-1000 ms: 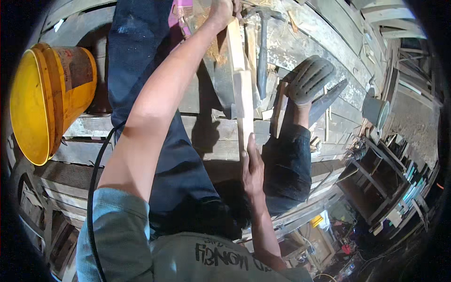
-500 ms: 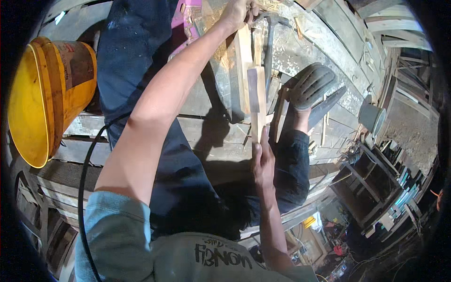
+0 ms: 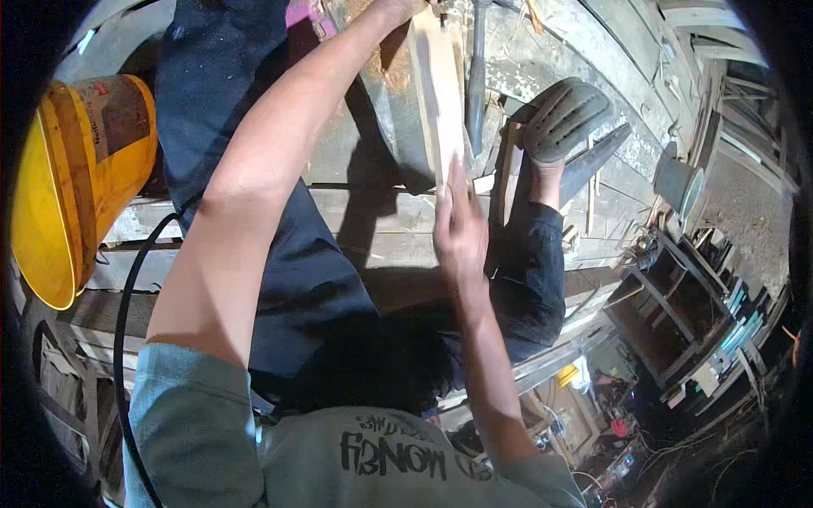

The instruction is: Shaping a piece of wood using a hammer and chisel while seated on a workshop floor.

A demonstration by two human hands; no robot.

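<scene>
A rough floor of grey wooden planks carries a yellow bucket at the left, a long pale wooden strip beside a hammer, loose wood offcuts, and a grey sandalled foot planted on the boards.

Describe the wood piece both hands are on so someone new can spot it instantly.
Start at the yellow bucket on the left edge, then look right across the grey planks to top centre. There the pale wooden strip runs up the picture, left hand at its far end, right hand at its near end. It is lighter and cleaner than the weathered boards, and left of the grey shoe.
</scene>
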